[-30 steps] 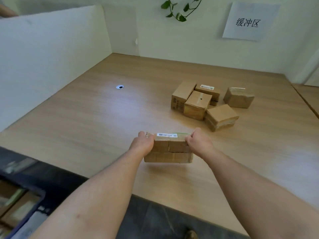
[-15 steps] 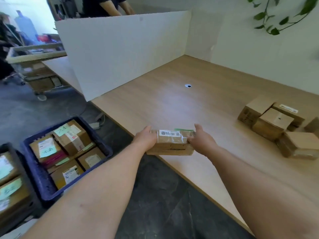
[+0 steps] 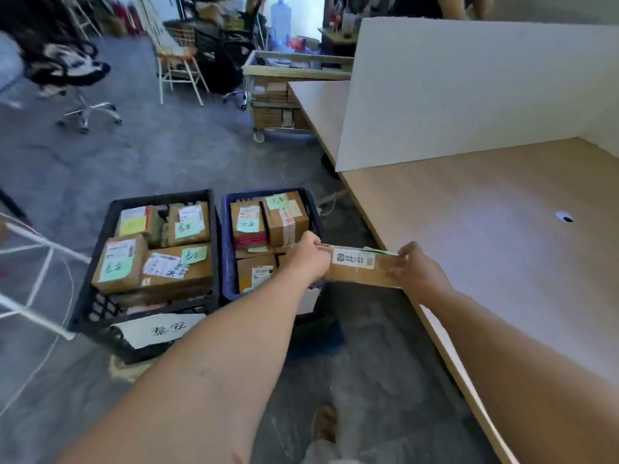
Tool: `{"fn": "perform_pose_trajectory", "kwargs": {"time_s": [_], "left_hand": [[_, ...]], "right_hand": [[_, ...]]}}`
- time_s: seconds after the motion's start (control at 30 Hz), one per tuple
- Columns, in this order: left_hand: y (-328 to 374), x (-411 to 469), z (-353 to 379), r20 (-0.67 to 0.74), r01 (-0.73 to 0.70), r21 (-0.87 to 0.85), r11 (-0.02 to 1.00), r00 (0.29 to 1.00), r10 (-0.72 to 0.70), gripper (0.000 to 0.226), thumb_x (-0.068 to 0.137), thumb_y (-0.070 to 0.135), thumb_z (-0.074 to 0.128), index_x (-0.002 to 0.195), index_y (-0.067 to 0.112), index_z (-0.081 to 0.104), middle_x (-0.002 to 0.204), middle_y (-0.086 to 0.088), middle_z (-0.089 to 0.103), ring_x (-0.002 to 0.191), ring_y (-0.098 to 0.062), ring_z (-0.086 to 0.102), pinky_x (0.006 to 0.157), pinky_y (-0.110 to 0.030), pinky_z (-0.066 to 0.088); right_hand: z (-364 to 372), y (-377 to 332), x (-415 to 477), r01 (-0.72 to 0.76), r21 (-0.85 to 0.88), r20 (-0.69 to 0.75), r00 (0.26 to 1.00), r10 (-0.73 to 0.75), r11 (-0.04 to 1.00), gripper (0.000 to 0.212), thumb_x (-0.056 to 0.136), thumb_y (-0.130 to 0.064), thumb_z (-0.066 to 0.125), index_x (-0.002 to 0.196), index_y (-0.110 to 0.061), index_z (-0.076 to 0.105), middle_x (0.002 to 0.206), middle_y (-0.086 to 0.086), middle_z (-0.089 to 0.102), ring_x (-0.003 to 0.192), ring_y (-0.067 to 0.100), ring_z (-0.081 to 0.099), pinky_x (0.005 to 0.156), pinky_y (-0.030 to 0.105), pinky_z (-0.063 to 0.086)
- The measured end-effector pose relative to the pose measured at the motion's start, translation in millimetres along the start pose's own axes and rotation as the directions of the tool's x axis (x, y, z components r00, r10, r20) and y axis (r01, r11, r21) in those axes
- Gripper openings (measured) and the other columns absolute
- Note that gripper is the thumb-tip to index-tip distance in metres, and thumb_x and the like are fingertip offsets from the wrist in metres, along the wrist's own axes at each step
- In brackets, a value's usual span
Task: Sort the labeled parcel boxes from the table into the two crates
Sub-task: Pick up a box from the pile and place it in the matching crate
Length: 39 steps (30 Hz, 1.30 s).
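In the head view, the left hand (image 3: 310, 256) is curled around the left end of a flat cardboard parcel box (image 3: 363, 267), fingers wrapped over its top edge and thumb side toward the camera. The right hand (image 3: 417, 271) clasps the opposite end, its fingers (image 3: 407, 254) bent over the upper edge. The box hangs between the two hands in the air, just off the near edge of the wooden table (image 3: 502, 229), with a white printed label facing up. Its left end sits over the near right corner of the blue crate (image 3: 227, 249), which is packed with labelled parcels. The black crate (image 3: 100, 296) stands touching the blue one on its left, also full, with a white paper sign (image 3: 157, 329) on its front wall.
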State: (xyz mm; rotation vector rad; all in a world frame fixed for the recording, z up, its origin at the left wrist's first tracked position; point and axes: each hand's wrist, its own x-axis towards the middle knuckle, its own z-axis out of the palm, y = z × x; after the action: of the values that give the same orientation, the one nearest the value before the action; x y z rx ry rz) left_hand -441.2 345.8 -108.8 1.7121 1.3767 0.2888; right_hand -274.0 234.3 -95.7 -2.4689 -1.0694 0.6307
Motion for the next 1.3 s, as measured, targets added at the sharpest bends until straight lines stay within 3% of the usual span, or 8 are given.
{"fn": "perform_pose_trajectory", "kwargs": {"time_s": [0.2, 0.27, 0.37, 0.5, 0.6, 0.9, 1.1, 1.3], "left_hand": [[-16.8, 28.0, -39.8, -0.221, 0.099, -0.028, 0.995, 0.970, -0.102, 0.010, 0.096, 0.030, 0.049, 0.091, 0.023, 0.043, 0.081, 0.004, 0.051, 0.065, -0.010, 0.049, 0.049, -0.024, 0.031], [-19.1, 38.8, -49.5, -0.278, 0.117, -0.034, 0.993, 0.953, -0.122, 0.012, 0.095, 0.027, 0.052, 0.090, 0.022, 0.043, 0.081, 0.004, 0.050, 0.066, -0.010, 0.047, 0.050, -0.025, 0.032], [-23.0, 53.5, -58.7, -0.320, 0.138, -0.061, 0.988, 0.936, -0.151, 0.017, 0.093, 0.018, 0.056, 0.099, 0.022, 0.040, 0.085, 0.002, 0.051, 0.067, -0.012, 0.050, 0.051, -0.025, 0.036], [-30.4, 66.8, -70.5, -0.341, 0.124, -0.086, 0.989, 0.929, -0.146, 0.053, 0.090, 0.019, 0.063, 0.134, 0.025, 0.034, 0.110, 0.003, 0.056, 0.082, -0.013, 0.057, 0.063, -0.029, 0.049], [-37.3, 71.4, -79.7, -0.348, 0.152, -0.086, 0.985, 0.921, -0.173, 0.080, 0.089, 0.019, 0.067, 0.151, 0.031, 0.018, 0.132, -0.004, 0.051, 0.110, -0.022, 0.056, 0.085, -0.036, 0.051], [-68.2, 72.8, -109.5, -0.456, 0.227, -0.015, 0.974, 0.865, -0.209, 0.084, 0.091, 0.025, 0.065, 0.151, 0.038, 0.008, 0.136, -0.004, 0.051, 0.113, -0.023, 0.057, 0.091, -0.045, 0.051], [-102.3, 77.9, -140.3, -0.506, 0.256, 0.004, 0.967, 0.835, -0.219, 0.084, 0.091, 0.027, 0.063, 0.152, 0.037, 0.006, 0.137, 0.000, 0.052, 0.113, -0.020, 0.056, 0.089, -0.043, 0.051], [-157.6, 86.7, -188.4, -0.485, 0.349, 0.038, 0.936, 0.826, -0.288, 0.082, 0.094, 0.029, 0.059, 0.153, 0.035, 0.003, 0.139, -0.003, 0.051, 0.107, -0.021, 0.057, 0.081, -0.036, 0.050]], "right_hand": [[20.2, -51.8, 43.8, 0.129, 0.050, 0.072, 0.989, -0.132, 0.990, 0.025, 0.090, -0.034, 0.061, 0.107, -0.024, 0.045, 0.125, 0.001, 0.057, 0.082, 0.009, 0.053, 0.050, 0.018, 0.038], [23.3, -66.4, 61.1, 0.167, 0.038, 0.082, 0.982, -0.169, 0.985, 0.022, 0.093, -0.042, 0.055, 0.104, -0.024, 0.048, 0.120, -0.001, 0.060, 0.070, 0.001, 0.049, 0.047, 0.017, 0.035], [28.0, -82.6, 89.5, 0.220, 0.038, 0.099, 0.970, -0.223, 0.975, 0.020, 0.094, -0.030, 0.056, 0.108, -0.024, 0.044, 0.117, 0.001, 0.059, 0.070, 0.004, 0.052, 0.049, 0.020, 0.039], [36.2, -101.9, 122.4, 0.311, 0.089, 0.202, 0.925, -0.323, 0.946, 0.076, 0.088, -0.017, 0.066, 0.145, -0.036, 0.019, 0.107, -0.007, 0.057, 0.076, 0.006, 0.059, 0.048, 0.018, 0.046], [46.2, -118.8, 139.6, 0.370, 0.165, 0.270, 0.875, -0.403, 0.914, 0.094, 0.085, -0.014, 0.068, 0.148, -0.045, 0.005, 0.101, -0.014, 0.055, 0.080, 0.005, 0.061, 0.053, 0.022, 0.053], [85.5, -165.9, 150.8, 0.448, 0.242, 0.300, 0.809, -0.506, 0.861, 0.076, 0.094, -0.024, 0.058, 0.149, -0.042, 0.008, 0.104, -0.009, 0.056, 0.071, 0.001, 0.058, 0.038, 0.010, 0.041], [112.2, -205.4, 149.7, 0.568, 0.172, 0.366, 0.722, -0.587, 0.805, 0.052, 0.093, -0.023, 0.057, 0.138, -0.034, 0.033, 0.123, 0.004, 0.060, 0.086, 0.012, 0.060, 0.058, 0.023, 0.052], [164.1, -253.1, 144.9, 0.570, 0.122, 0.485, 0.680, -0.550, 0.813, 0.045, 0.095, -0.037, 0.053, 0.136, -0.040, 0.036, 0.124, -0.003, 0.057, 0.075, 0.003, 0.056, 0.052, 0.020, 0.046]]}}
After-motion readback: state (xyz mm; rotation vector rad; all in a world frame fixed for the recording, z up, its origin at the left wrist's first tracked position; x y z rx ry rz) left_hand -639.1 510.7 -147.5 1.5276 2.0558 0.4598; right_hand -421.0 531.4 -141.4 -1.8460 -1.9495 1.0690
